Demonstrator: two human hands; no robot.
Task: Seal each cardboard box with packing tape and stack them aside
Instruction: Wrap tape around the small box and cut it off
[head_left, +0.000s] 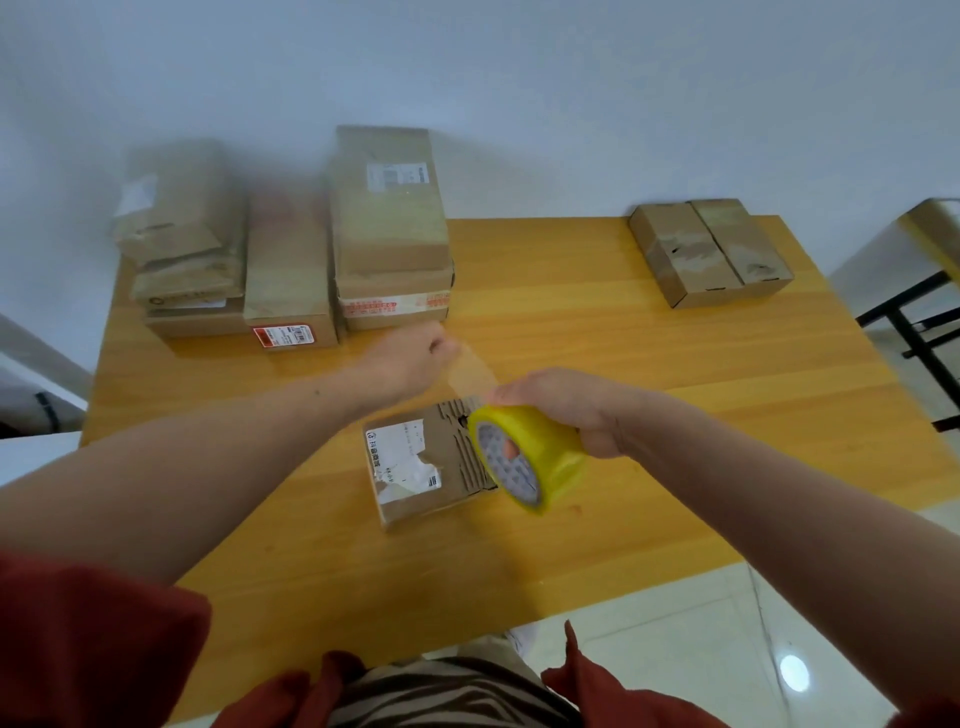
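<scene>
A small flat cardboard box (415, 467) with a torn white label lies in the middle of the wooden table (649, 364). Just above its right end my right hand (571, 410) grips a yellow roll of packing tape (530, 457). A clear strip of tape (470, 371) runs from the roll up and left to my left hand (415, 358), which pinches its free end above the table.
Several cardboard boxes (291, 270) stand stacked at the table's back left, the tallest pile (389, 228) near the middle. Two boxes side by side (711, 249) sit at the back right corner. A black-legged table (924, 291) stands to the right.
</scene>
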